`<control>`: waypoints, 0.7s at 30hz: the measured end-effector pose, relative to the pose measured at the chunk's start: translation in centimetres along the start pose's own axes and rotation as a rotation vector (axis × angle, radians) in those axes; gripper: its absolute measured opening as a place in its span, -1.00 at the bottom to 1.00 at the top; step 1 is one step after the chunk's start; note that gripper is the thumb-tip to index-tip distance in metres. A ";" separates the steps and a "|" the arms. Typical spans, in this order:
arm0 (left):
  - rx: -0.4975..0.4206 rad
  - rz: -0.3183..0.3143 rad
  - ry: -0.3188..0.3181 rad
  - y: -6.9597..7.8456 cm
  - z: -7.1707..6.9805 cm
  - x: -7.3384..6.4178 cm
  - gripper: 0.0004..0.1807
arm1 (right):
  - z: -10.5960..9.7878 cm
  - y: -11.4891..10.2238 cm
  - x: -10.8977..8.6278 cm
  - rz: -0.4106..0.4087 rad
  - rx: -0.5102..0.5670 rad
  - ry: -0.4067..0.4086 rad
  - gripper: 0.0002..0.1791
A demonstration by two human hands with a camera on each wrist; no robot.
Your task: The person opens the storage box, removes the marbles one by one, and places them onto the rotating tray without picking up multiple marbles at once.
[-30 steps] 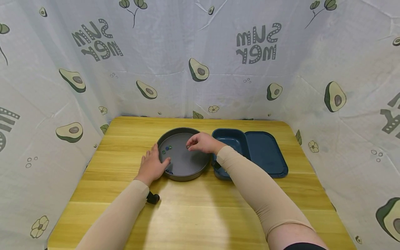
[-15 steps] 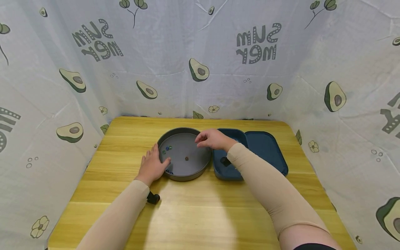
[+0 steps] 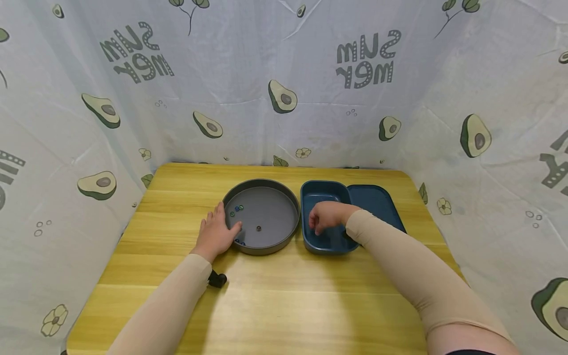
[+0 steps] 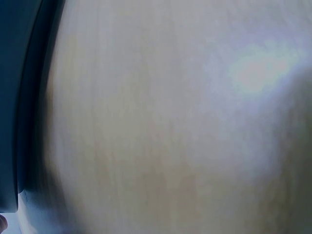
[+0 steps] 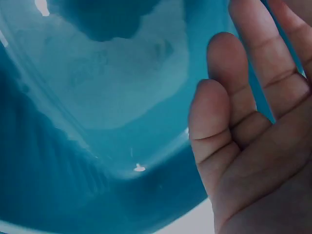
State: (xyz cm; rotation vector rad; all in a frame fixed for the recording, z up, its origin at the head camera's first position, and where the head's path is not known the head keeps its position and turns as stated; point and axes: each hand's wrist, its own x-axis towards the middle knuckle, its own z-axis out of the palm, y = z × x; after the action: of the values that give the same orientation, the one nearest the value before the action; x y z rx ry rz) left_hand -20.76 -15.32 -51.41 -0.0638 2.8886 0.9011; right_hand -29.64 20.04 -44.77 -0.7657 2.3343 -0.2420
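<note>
My left hand [image 3: 215,235] lies with straight, spread fingers along the left side of a round grey pan [image 3: 272,204], thumb over its rim. Inside the pan, a small brownish marble [image 3: 259,228] sits below the middle. Several blue and green marbles [image 3: 237,209] are near its left wall, and dark blue marbles [image 3: 242,243] are by the thumb. My right hand [image 3: 329,215] is over the blue rectangular container [image 3: 323,191], fingers pointing down into it. In the right wrist view its outer fingers [image 5: 210,114] are slightly bent. Thumb tip and forefinger are hidden there; I cannot tell whether they hold anything.
A flat blue lid [image 3: 374,199] lies right of the container, partly behind the right forearm. Everything stands on a yellow wooden table [image 3: 275,296]. A white curtain [image 3: 248,74] printed with avocados hangs behind and at both sides.
My right hand has moved right, from inside the pan to the blue container. The brownish marble, earlier at the fingertips, has shifted toward the pan's near side. The left hand stays in place.
</note>
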 end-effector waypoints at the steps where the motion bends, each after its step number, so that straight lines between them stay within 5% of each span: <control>1: 0.003 0.001 -0.001 0.0 0.0 0.0 0.08 | 0.3 0.0 0.1 0.003 -0.015 -0.013 -0.88; 12: 0.005 0.007 -0.003 -0.2 0.1 0.2 0.09 | 2.7 -0.6 0.1 0.010 -0.186 -0.094 -0.84; 21: 0.010 0.005 -0.007 -0.2 0.1 0.0 0.10 | 3.1 -1.6 0.1 0.011 -0.225 -0.115 -0.63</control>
State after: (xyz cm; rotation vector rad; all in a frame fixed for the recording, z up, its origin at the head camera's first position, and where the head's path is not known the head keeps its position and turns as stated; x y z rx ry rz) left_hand -20.75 -15.42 -51.60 -0.0527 2.8880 0.8856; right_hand -26.96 18.76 -46.60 -0.8506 2.2797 0.0703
